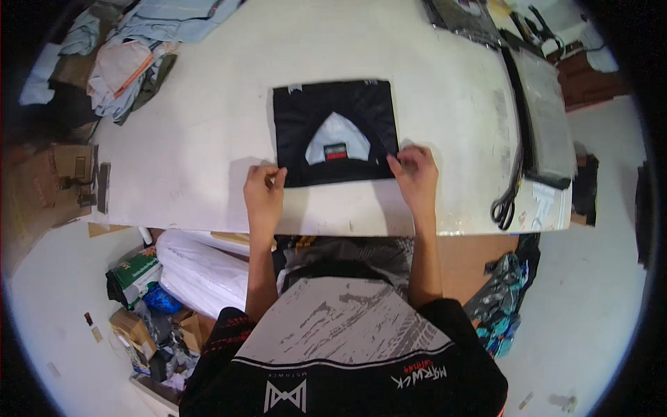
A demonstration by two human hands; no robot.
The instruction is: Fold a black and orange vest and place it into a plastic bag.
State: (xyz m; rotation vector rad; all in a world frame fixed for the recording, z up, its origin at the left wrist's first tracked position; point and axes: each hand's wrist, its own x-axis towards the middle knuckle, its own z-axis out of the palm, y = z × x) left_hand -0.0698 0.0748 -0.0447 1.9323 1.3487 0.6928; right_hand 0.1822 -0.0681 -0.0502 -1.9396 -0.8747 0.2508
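Head view: left hand (264, 193) pinching near corner of folded black shirt (336, 132), right hand (419, 181) pinching opposite near corner; firmness can't be told. Shirt lies flat between grips and beyond, on white table (201, 153). Likely best: tension both corners evenly, straighten near edge, keep collar centred.

A folded black garment (336, 136) — pale inner neck (340, 131) showing — lies on the table (201, 153).

From the person's head, the fisheye view looks steeply down and forward, taking in the nearby torso (340, 330), the hands (418, 181) and most of the tabletop (208, 139).
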